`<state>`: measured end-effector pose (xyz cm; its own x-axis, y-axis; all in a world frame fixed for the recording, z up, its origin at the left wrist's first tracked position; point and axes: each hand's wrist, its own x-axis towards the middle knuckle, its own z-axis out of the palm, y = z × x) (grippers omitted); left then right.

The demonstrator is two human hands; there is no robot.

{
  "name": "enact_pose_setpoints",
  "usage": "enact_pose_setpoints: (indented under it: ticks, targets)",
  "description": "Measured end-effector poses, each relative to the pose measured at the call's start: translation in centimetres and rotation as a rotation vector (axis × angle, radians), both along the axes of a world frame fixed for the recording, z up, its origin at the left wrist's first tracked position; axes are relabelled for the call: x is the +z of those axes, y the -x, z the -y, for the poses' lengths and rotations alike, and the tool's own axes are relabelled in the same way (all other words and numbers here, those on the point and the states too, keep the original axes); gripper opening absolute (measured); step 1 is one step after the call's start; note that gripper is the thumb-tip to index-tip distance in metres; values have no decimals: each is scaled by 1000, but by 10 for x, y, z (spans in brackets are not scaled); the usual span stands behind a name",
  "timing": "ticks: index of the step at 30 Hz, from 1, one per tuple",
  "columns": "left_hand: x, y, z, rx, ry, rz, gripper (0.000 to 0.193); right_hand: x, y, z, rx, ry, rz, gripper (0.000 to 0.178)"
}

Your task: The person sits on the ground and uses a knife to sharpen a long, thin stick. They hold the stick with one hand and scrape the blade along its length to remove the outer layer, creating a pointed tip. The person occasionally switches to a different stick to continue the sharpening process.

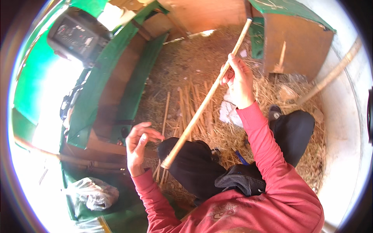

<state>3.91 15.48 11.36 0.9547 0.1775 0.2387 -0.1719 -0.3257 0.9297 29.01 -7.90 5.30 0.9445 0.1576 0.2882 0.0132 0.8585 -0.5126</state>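
Straw-strewn floor (175, 64) | stick (209, 97) between right fingers (237, 64) | left fingers (144, 129) near

Free room between the hands (139, 145) (241, 87), left of the slanting stick (206, 100), but a bent knee (198, 159) beneath its lower end.

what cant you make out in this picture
Head view:
Held stick: dark far tip too small to identify.
Floor sticks: partly hidden behind the left knee.
Bag: contents blurred by glare and crinkled plastic.
Black box: panel markings too small.
Pole: upper end cut off by the fisheye rim.
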Motion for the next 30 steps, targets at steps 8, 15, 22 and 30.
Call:
enact_pose_setpoints:
  ticks: [8, 15, 22, 30]
  targets:
    - [4, 40, 67, -73, -44, -259, 42, 80, 33, -19, 50, 69, 225, 28]
    - [-11, 23, 101, -61, 111, -288, 26, 70, 48, 41, -40, 160, 210, 24]
    - [-25, -14, 144, -244, 208, -197, 28, 52, 68, 114, -208, 500, 237, 22]
    - [-51, -13, 167, -231, 449, -122, 36, 23, 81, 96, -14, 737, 359, 20]
